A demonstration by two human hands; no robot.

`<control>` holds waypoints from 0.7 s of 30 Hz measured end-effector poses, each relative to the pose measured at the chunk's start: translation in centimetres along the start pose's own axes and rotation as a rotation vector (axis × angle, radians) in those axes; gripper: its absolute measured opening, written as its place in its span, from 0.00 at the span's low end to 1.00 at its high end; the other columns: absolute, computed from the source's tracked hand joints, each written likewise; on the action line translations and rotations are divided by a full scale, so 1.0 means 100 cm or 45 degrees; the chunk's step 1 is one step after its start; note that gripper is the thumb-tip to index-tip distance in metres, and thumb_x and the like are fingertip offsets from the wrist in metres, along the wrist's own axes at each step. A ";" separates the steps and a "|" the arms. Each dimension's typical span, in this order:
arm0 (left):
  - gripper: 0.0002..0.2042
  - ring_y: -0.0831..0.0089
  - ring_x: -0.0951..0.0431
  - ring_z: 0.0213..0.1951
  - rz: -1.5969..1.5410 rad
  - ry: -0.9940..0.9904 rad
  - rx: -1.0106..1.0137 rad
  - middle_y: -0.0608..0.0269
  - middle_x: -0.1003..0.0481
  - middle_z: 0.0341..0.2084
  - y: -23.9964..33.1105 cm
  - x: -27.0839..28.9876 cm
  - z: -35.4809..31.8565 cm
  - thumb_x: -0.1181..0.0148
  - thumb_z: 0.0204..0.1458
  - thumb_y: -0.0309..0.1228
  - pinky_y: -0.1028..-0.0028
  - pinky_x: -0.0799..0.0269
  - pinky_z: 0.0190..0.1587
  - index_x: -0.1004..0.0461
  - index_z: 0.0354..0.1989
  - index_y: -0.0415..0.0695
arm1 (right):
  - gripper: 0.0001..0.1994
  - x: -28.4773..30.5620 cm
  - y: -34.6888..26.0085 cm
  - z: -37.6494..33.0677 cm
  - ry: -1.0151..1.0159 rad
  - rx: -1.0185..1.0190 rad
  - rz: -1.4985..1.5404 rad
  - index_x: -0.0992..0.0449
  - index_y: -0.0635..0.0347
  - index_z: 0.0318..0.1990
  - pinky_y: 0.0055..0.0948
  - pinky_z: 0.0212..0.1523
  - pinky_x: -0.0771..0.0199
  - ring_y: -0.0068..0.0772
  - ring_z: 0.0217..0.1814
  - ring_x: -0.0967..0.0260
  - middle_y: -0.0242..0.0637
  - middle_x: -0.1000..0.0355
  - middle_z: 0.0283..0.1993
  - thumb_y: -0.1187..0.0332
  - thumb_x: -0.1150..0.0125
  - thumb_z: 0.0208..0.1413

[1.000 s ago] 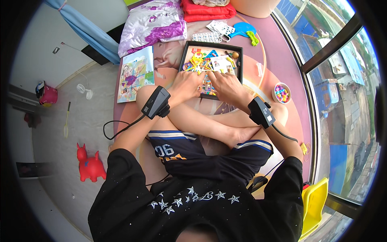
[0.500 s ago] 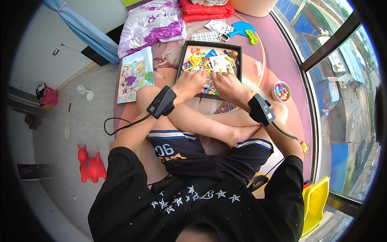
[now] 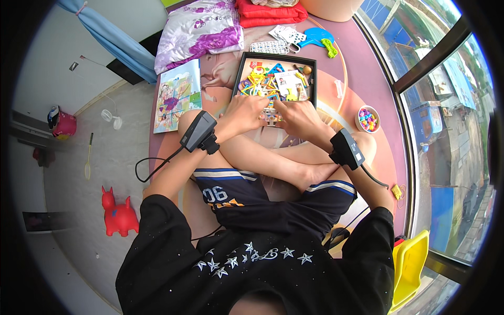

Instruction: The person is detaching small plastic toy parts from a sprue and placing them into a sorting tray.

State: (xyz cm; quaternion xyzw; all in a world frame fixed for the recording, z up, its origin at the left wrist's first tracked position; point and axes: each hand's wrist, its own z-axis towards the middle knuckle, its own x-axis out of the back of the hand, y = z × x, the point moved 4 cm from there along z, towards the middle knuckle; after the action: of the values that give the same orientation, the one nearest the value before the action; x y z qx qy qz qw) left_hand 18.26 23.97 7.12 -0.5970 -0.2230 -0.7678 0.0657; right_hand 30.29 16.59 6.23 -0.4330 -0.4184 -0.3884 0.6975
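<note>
I sit cross-legged on a mauve mat with a black shallow box (image 3: 237, 74) of colourful small toy pieces in front of my knees. My left hand (image 3: 245, 111) and my right hand (image 3: 295, 115) meet at the box's near edge, fingers curled around a small pale piece (image 3: 271, 114) between them. Which hand grips it I cannot tell. Each wrist carries a black device, the left one (image 3: 198, 131) with a cable trailing to the floor.
A picture book (image 3: 177, 94) lies left of the box. A small bowl of coloured beads (image 3: 367, 118) stands to the right. Behind the box are a purple flowered pillow (image 3: 199, 30), red folded cloth (image 3: 270, 11) and cards. A red toy animal (image 3: 118, 214) stands on the floor at left.
Both hands drew back from inside the box to its near edge and came together over a small piece. The view has shifted slightly.
</note>
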 end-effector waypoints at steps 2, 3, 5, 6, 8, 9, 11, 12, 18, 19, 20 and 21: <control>0.16 0.57 0.25 0.28 -0.020 -0.045 -0.031 0.57 0.27 0.22 -0.001 -0.004 -0.001 0.34 0.33 0.36 0.62 0.31 0.29 0.30 0.29 0.42 | 0.14 0.002 -0.001 -0.002 0.026 0.053 0.081 0.36 0.63 0.32 0.42 0.25 0.32 0.48 0.26 0.30 0.45 0.31 0.24 0.75 0.39 0.35; 0.16 0.57 0.25 0.28 -0.022 -0.045 -0.031 0.57 0.27 0.22 0.000 -0.006 -0.001 0.34 0.33 0.36 0.62 0.31 0.29 0.30 0.29 0.42 | 0.14 0.003 -0.002 -0.003 0.024 0.052 0.080 0.36 0.63 0.32 0.42 0.25 0.32 0.48 0.26 0.30 0.45 0.31 0.24 0.75 0.39 0.35; 0.15 0.58 0.25 0.26 -0.026 -0.043 -0.124 0.57 0.27 0.21 0.004 -0.007 -0.002 0.33 0.31 0.36 0.63 0.30 0.29 0.29 0.26 0.42 | 0.15 0.002 -0.005 -0.003 -0.030 0.022 0.093 0.35 0.63 0.31 0.43 0.25 0.33 0.49 0.25 0.31 0.46 0.30 0.24 0.74 0.38 0.33; 0.15 0.58 0.25 0.26 -0.027 -0.045 -0.120 0.57 0.27 0.21 0.005 -0.007 -0.004 0.33 0.31 0.36 0.63 0.30 0.29 0.29 0.26 0.42 | 0.15 0.003 -0.008 -0.004 -0.033 0.024 0.096 0.35 0.63 0.31 0.43 0.25 0.33 0.49 0.25 0.31 0.46 0.30 0.24 0.74 0.38 0.33; 0.14 0.57 0.24 0.27 -0.113 -0.073 -0.199 0.54 0.27 0.19 0.012 -0.004 -0.007 0.35 0.30 0.34 0.62 0.30 0.30 0.30 0.23 0.41 | 0.16 0.003 -0.010 -0.010 -0.074 -0.060 0.076 0.32 0.62 0.32 0.43 0.26 0.33 0.50 0.26 0.31 0.45 0.30 0.23 0.71 0.36 0.31; 0.14 0.57 0.24 0.27 -0.117 -0.074 -0.199 0.54 0.27 0.19 0.015 -0.001 -0.011 0.35 0.30 0.34 0.62 0.30 0.30 0.30 0.23 0.41 | 0.16 0.005 -0.013 -0.014 -0.077 -0.062 0.077 0.32 0.62 0.32 0.43 0.26 0.33 0.50 0.26 0.31 0.45 0.30 0.23 0.71 0.36 0.31; 0.15 0.58 0.26 0.24 -0.207 -0.182 -0.257 0.57 0.29 0.18 0.028 0.010 -0.026 0.34 0.33 0.38 0.65 0.30 0.30 0.31 0.22 0.40 | 0.19 0.007 -0.025 -0.024 -0.269 -0.070 0.189 0.31 0.61 0.33 0.42 0.27 0.32 0.50 0.26 0.30 0.45 0.30 0.22 0.68 0.34 0.30; 0.15 0.58 0.26 0.24 -0.215 -0.186 -0.256 0.57 0.29 0.18 0.033 0.017 -0.034 0.33 0.33 0.38 0.65 0.30 0.30 0.31 0.22 0.40 | 0.19 0.020 -0.038 -0.031 -0.169 0.039 0.368 0.31 0.60 0.32 0.41 0.27 0.32 0.48 0.27 0.30 0.45 0.30 0.22 0.65 0.33 0.30; 0.14 0.75 0.32 0.20 -0.704 0.673 0.291 0.66 0.34 0.14 0.044 0.048 -0.054 0.42 0.49 0.36 0.79 0.37 0.31 0.34 0.21 0.39 | 0.18 0.036 -0.045 -0.040 0.216 -0.016 0.256 0.31 0.59 0.34 0.35 0.25 0.33 0.42 0.25 0.33 0.38 0.33 0.22 0.66 0.32 0.34; 0.12 0.86 0.37 0.21 -0.945 0.626 0.601 0.70 0.37 0.14 0.040 0.040 -0.057 0.45 0.52 0.32 0.83 0.42 0.28 0.35 0.20 0.40 | 0.17 0.039 -0.044 -0.037 0.315 -0.102 0.224 0.31 0.60 0.34 0.35 0.26 0.33 0.41 0.25 0.33 0.38 0.33 0.23 0.66 0.32 0.35; 0.12 0.86 0.37 0.21 -0.940 0.629 0.601 0.70 0.37 0.14 0.041 0.036 -0.054 0.45 0.52 0.32 0.83 0.42 0.28 0.35 0.20 0.40 | 0.17 0.040 -0.047 -0.033 0.318 -0.097 0.226 0.31 0.60 0.34 0.35 0.26 0.33 0.41 0.25 0.33 0.38 0.33 0.23 0.66 0.32 0.35; 0.13 0.86 0.37 0.20 -1.175 0.795 0.682 0.72 0.36 0.13 0.034 0.030 -0.053 0.45 0.51 0.33 0.81 0.42 0.26 0.34 0.20 0.39 | 0.16 0.049 -0.052 -0.030 0.510 -0.041 0.242 0.31 0.60 0.32 0.35 0.27 0.33 0.42 0.27 0.33 0.38 0.33 0.24 0.66 0.34 0.36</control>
State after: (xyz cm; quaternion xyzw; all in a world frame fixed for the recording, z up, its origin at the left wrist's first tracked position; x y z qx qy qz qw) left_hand 13.96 19.16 9.88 -0.1488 -0.6137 -0.7728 -0.0634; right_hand 28.01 11.25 11.34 -0.3959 -0.2225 -0.4057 0.7932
